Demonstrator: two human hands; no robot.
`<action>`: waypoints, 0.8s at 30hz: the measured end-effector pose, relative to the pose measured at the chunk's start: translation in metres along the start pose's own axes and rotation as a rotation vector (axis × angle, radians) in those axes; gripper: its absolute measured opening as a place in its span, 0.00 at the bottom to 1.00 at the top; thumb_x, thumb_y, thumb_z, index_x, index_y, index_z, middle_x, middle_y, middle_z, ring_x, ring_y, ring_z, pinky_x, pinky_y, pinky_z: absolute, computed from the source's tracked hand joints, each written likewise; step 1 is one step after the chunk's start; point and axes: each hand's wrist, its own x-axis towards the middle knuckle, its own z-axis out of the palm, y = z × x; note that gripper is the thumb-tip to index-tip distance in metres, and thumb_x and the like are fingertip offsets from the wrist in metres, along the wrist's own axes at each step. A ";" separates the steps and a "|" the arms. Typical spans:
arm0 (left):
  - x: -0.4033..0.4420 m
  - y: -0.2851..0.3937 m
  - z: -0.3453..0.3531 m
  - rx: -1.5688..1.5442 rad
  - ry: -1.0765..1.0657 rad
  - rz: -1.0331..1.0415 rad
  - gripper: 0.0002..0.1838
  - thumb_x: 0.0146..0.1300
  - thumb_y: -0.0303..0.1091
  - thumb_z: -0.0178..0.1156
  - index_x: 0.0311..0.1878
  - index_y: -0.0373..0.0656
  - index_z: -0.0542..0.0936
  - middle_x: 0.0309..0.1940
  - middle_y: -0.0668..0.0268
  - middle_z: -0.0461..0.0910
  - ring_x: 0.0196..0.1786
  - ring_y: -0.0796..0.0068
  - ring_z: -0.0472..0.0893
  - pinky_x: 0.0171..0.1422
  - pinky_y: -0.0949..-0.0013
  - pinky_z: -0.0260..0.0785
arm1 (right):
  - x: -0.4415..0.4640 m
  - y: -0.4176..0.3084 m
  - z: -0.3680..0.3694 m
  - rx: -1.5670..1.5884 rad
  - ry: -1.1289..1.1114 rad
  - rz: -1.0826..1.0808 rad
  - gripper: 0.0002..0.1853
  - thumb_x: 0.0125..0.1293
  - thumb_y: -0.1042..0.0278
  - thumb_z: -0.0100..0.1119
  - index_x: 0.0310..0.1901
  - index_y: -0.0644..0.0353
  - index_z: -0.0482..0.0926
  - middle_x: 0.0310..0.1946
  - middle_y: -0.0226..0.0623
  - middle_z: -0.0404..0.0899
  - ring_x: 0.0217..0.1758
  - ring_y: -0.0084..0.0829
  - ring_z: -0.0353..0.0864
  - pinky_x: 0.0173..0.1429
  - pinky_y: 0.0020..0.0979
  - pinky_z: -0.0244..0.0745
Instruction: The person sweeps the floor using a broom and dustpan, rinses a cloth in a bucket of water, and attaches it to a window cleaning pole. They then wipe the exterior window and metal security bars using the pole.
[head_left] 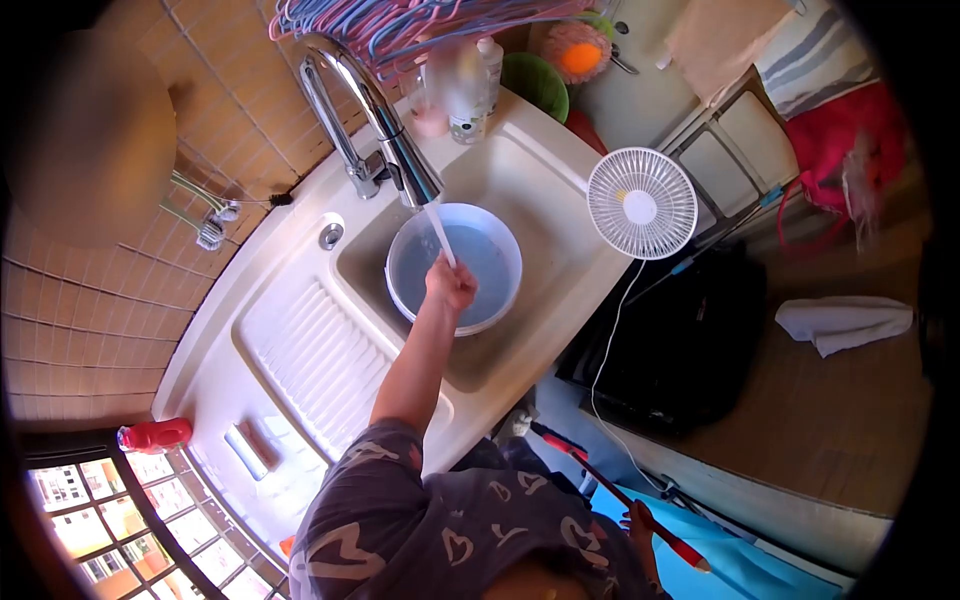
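Observation:
Water runs from the chrome faucet (pixel 405 165) onto my left hand (pixel 452 286), whose fingers are curled with nothing showing in them. That hand is over a white bucket (pixel 401 298) holding bluish water, which stands in the sink basin (pixel 550 200). Down by my right side, my right hand (pixel 640 522) is wrapped round a long red-and-black pole (pixel 600 478). The pole slants up toward the sink's front edge, where a pale, fuzzy end shows beside it. I cannot tell what kind of tool it is.
A white round fan (pixel 641 203) stands at the sink's right corner, its cord hanging down. Bottles (pixel 468 110) and hangers (pixel 420 25) are behind the faucet. A ribbed drainboard (pixel 310 340) lies left. A black bag (pixel 680 350) and white cloth (pixel 845 322) are at right.

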 end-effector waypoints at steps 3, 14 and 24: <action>0.017 0.000 0.004 -0.046 0.166 -0.055 0.12 0.75 0.38 0.41 0.36 0.47 0.70 0.20 0.72 0.63 0.18 0.80 0.60 0.20 0.76 0.51 | 0.007 0.008 -0.003 -0.030 -0.043 -0.069 0.28 0.66 0.49 0.62 0.63 0.51 0.71 0.33 0.33 0.79 0.26 0.25 0.78 0.25 0.26 0.72; 0.002 0.002 0.007 0.185 0.203 0.031 0.12 0.73 0.36 0.45 0.32 0.52 0.73 0.17 0.77 0.62 0.12 0.84 0.53 0.13 0.77 0.41 | 0.031 0.027 -0.017 -0.012 -0.006 -0.057 0.25 0.68 0.48 0.58 0.62 0.50 0.72 0.34 0.31 0.78 0.27 0.24 0.77 0.26 0.28 0.72; -0.002 0.017 -0.009 0.398 -0.007 0.082 0.08 0.68 0.22 0.50 0.49 0.39 0.72 0.35 0.62 0.76 0.36 0.69 0.78 0.32 0.72 0.71 | 0.019 0.014 -0.015 -0.027 0.022 0.020 0.24 0.68 0.51 0.60 0.62 0.49 0.72 0.33 0.31 0.79 0.25 0.24 0.77 0.25 0.29 0.72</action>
